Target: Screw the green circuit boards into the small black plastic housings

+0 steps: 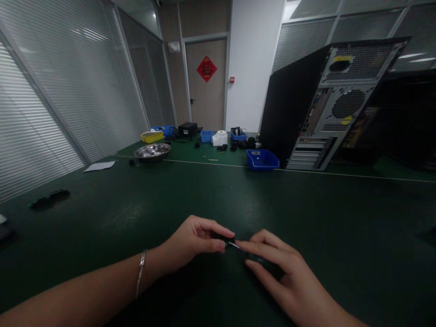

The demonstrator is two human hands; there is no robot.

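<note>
A small black part [223, 238] with a thin metal pin pointing rightward is pinched in the left hand [194, 243] just above the green tabletop [218, 190], while the pin's tip is met by the right hand's [282, 277] extended fingers, not clenched.

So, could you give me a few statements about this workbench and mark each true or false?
1. Both hands meet at a small dark part over the green table. True.
2. The left hand wears a bracelet at the wrist. True.
3. The computer tower lies flat on its side. False: it stands, tilted in this view.
4. The metal bowl sits beside the right hand. False: it is far off, at the back left.
5. A blue bin sits by the tower. True.
</note>
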